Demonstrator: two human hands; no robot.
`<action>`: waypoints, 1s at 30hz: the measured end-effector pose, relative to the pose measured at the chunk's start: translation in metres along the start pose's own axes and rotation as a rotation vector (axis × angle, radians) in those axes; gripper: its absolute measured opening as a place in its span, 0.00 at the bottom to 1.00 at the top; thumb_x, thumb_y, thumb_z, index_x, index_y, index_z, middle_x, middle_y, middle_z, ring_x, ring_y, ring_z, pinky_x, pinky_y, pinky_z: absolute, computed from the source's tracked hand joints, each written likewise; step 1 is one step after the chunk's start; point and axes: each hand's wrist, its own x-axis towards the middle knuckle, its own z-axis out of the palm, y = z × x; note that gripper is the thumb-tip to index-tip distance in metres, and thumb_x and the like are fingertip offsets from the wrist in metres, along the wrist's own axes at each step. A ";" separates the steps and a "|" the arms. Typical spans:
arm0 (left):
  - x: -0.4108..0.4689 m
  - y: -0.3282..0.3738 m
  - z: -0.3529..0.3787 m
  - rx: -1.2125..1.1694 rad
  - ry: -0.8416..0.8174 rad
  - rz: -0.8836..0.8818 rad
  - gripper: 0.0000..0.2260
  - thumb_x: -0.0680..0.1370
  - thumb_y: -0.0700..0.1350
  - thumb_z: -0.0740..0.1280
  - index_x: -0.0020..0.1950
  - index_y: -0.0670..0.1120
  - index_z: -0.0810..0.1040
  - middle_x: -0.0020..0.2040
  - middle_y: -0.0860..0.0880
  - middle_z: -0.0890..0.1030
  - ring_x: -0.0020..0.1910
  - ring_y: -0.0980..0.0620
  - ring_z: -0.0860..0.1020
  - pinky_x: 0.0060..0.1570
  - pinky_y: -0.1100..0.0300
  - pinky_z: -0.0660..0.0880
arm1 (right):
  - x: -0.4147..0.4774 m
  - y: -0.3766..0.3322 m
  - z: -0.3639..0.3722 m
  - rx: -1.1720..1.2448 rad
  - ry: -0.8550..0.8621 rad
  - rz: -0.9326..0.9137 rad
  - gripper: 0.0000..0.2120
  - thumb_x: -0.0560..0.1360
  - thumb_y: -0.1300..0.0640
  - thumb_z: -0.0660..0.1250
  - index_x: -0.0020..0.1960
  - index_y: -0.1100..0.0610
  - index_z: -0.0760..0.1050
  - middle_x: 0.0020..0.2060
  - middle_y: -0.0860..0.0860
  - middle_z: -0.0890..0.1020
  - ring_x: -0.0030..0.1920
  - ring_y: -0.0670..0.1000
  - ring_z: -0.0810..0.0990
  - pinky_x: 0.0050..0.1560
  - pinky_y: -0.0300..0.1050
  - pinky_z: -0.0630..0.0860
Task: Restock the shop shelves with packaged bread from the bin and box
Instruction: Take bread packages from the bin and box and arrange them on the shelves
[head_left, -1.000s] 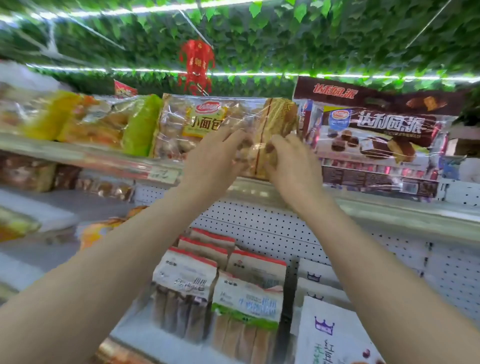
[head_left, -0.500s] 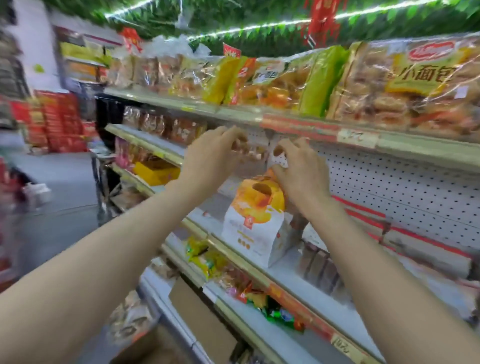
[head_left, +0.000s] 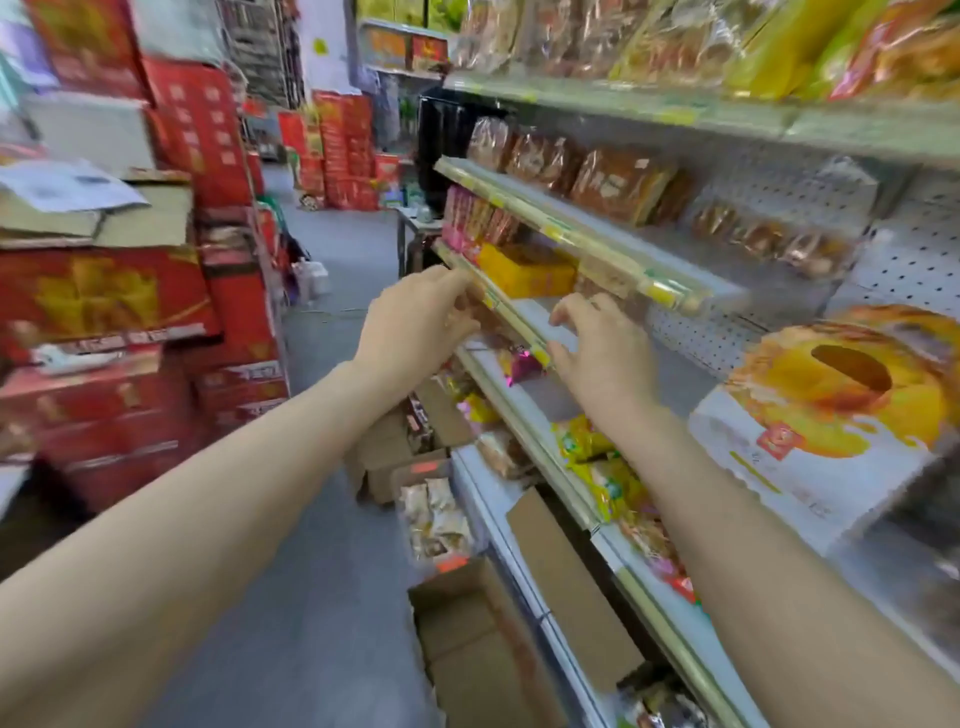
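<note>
Both my arms reach out in front of the shop shelves. My left hand hovers by the edge of a middle shelf, fingers loosely curled, holding nothing. My right hand hangs just right of it over the same shelf, fingers spread and bent, also empty. Brown packaged bread lines the shelf above. Clear bags of bread fill the top shelf. An open cardboard box stands on the floor below my hands. Blurred packets lie just beyond it.
A white and orange cake bag stands on the shelf at right. A yellow box sits behind my left hand. Stacks of red gift boxes wall the aisle's left side. Grey floor runs between them and the shelves.
My hands let go of the bread bag on the top shelf and came down empty. My view swung left and downward along the aisle.
</note>
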 end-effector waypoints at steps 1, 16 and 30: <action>-0.001 -0.013 0.005 0.003 -0.012 -0.023 0.10 0.76 0.48 0.71 0.56 0.50 0.78 0.48 0.51 0.79 0.46 0.49 0.79 0.40 0.50 0.78 | 0.007 -0.005 0.015 0.005 -0.016 -0.013 0.08 0.76 0.56 0.69 0.55 0.52 0.75 0.54 0.52 0.76 0.51 0.59 0.77 0.41 0.47 0.65; 0.066 -0.202 0.087 0.101 -0.090 -0.245 0.09 0.75 0.48 0.71 0.54 0.51 0.79 0.49 0.53 0.79 0.48 0.51 0.78 0.45 0.52 0.77 | 0.184 -0.046 0.209 0.112 -0.164 -0.153 0.09 0.76 0.55 0.69 0.56 0.51 0.75 0.55 0.52 0.77 0.53 0.58 0.77 0.41 0.45 0.65; 0.155 -0.433 0.173 0.063 -0.189 -0.257 0.10 0.76 0.46 0.70 0.57 0.51 0.78 0.51 0.53 0.79 0.52 0.50 0.77 0.47 0.50 0.77 | 0.338 -0.121 0.390 0.097 -0.255 -0.105 0.09 0.77 0.54 0.69 0.57 0.52 0.75 0.54 0.52 0.76 0.51 0.58 0.77 0.41 0.44 0.62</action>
